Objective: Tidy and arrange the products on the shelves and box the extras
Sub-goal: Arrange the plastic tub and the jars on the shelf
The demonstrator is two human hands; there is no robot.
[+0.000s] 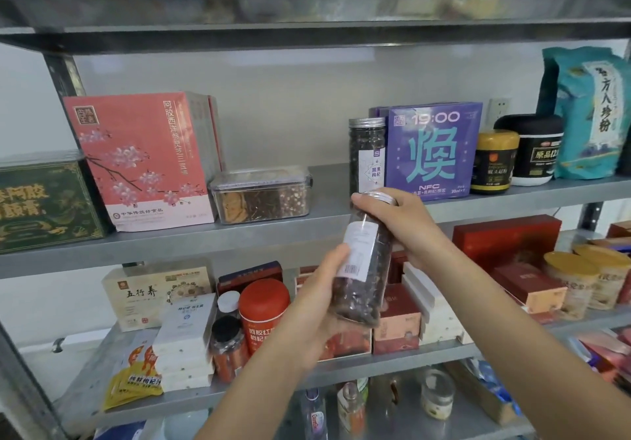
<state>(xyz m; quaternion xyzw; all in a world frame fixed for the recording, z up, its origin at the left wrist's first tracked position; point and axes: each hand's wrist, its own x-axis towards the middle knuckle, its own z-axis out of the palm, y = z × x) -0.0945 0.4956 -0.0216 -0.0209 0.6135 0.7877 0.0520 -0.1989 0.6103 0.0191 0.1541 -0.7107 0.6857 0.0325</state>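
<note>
Grey metal shelving point(239, 238) across the whole view, three tiers in sight. On the middle tier, at the far left, a green box point(44, 204) cut by the frame edge; just beside it a tall pink box point(143, 159), leaning slightly. Further right a purple box point(433, 149), upright, and at the far right a teal bag point(590, 115), standing. Next to the pink box, a clear lidded tub point(263, 197) with three dried fillings side by side: pale slices, dark strands, small pale bits. Between purple box and bag, a black tub point(532, 149) and a smaller gold-lidded jar point(491, 163); contents hidden.

In the air before the middle tier's front lip, a clear jar point(365, 268) full of dark dried berries, white label, silver screw lid, tilted with the lid up. Round its lower half, the left hand point(314, 303), thumb on the label; curled over the lid, the right hand point(403, 224). Upright on the tier, against the purple box's left side, a twin jar point(366, 152) with the same dark filling.

Bare shelf between tub and twin jar, reaching back to the wall. Lower tier crowded up to its front edge.
</note>
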